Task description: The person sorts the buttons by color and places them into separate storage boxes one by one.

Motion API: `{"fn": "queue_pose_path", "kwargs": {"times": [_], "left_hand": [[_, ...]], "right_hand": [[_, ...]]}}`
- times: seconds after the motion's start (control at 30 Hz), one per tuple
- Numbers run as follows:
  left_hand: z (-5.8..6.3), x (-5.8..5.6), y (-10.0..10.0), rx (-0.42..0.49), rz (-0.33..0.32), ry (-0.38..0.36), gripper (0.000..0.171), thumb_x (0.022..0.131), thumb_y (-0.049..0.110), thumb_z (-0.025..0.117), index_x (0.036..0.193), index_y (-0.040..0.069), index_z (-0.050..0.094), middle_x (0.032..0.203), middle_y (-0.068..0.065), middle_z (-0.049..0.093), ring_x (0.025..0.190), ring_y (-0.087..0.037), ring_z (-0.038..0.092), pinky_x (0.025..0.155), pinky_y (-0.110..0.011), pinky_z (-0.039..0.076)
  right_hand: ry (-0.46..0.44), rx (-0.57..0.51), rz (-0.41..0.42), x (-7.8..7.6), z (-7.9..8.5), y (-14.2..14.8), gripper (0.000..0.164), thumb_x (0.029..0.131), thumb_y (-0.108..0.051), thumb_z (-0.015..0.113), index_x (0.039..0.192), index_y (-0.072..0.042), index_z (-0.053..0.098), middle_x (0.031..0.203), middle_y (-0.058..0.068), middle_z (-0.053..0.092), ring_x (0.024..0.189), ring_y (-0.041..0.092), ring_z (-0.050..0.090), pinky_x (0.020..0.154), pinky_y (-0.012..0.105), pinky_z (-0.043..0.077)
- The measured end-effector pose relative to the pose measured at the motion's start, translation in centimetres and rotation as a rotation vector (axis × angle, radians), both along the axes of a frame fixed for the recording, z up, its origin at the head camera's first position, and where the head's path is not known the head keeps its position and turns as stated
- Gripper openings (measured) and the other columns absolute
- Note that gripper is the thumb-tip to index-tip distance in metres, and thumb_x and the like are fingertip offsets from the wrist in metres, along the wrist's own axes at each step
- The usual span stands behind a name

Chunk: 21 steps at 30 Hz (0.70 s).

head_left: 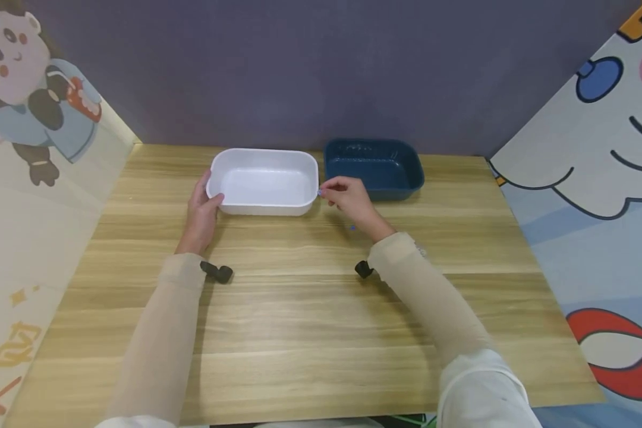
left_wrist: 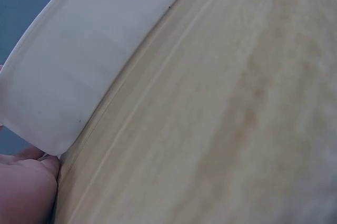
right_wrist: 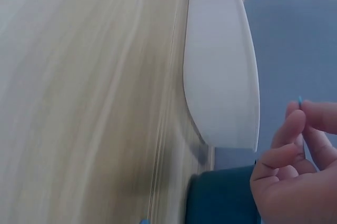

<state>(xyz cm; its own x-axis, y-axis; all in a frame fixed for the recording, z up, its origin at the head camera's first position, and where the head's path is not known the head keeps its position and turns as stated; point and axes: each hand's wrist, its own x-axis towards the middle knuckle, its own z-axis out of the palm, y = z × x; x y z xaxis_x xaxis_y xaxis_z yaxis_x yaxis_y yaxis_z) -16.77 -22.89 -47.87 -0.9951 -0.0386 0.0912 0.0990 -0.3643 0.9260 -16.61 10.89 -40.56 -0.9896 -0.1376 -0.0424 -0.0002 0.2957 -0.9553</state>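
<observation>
Two hands over the far half of the table (head_left: 299,327). In the left hand (head_left: 200,215), the left end of a white box (head_left: 262,187), with the thumb over the rim by the near left corner and the fingers along the outside. In the right hand (head_left: 351,199), a tiny blue bit (right_wrist: 300,99), pinched between thumb and finger, with just a speck of blue poking out at the tips. Held just beside the right end of the white box; cannot tell if touching it. Past the right hand, a dark blue box (head_left: 377,172), partly hidden. On the table, nearer, left of the right wrist, a second blue bit (head_left: 352,227).
</observation>
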Motion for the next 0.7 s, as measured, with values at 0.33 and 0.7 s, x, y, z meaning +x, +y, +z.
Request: {"fn": "queue_pose_path", "kwargs": {"times": [0.33,0.7], "left_hand": [[0.0,0.0,0.2,-0.002,0.010,-0.009,0.071,0.095,-0.012,0.043,0.160,0.005,0.019,0.168,-0.009,0.014,0.153,-0.025,0.018,0.120,-0.027,0.026],[0.0,-0.1,0.2,-0.002,0.005,0.000,0.071,0.095,-0.013,0.042,0.160,0.004,0.018,0.168,-0.011,0.013,0.153,-0.026,0.017,0.120,-0.027,0.025]], "right_hand": [[0.015,0.003,-0.027,-0.8,0.6,-2.3,0.013,0.094,-0.007,0.070,0.102,0.002,0.074,0.088,0.019,0.067,0.081,0.036,0.059,0.057,0.028,0.043],[0.002,0.023,-0.056,-1.8,0.6,-4.2,0.012,0.093,-0.004,0.071,0.100,0.005,0.074,0.089,0.011,0.072,0.083,0.029,0.064,0.080,0.046,0.056]]}}
